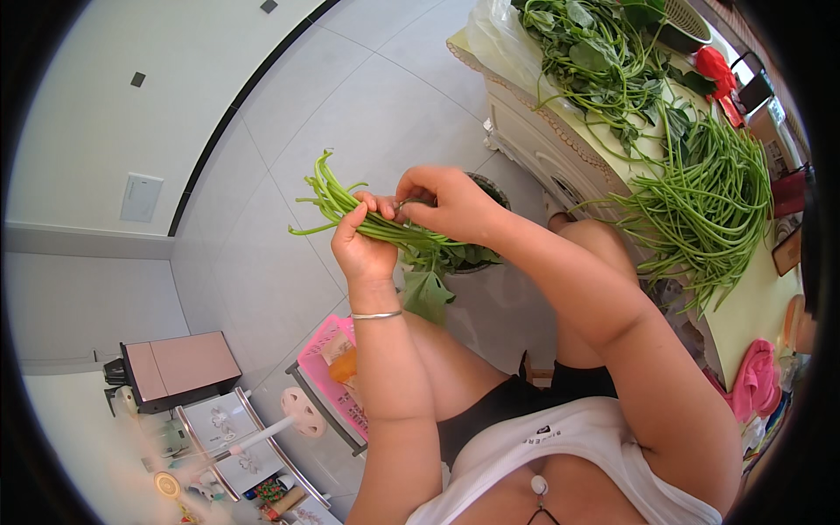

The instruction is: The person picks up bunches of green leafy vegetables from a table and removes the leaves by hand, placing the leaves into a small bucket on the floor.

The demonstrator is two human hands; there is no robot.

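My left hand (363,249) is wrapped round a bunch of long green leaf stems (325,194), whose bare ends stick out to the upper left. Just to its right, my right hand (444,203) is closed in a pinch on a thin green stem close to the left fingertips; its exact grip is partly hidden. A broad green leaf (426,296) hangs below the bunch. Under my hands stands a dark round basket (492,188) with leaves in it, largely covered by my right forearm.
At the right, a pale yellow tabletop (744,328) carries a heap of stripped stems (700,201) and a pile of leafy vines (595,57) beside a clear plastic bag (503,39). A pink basket (325,350) stands by my left arm, near a wheeled white cart (232,429).
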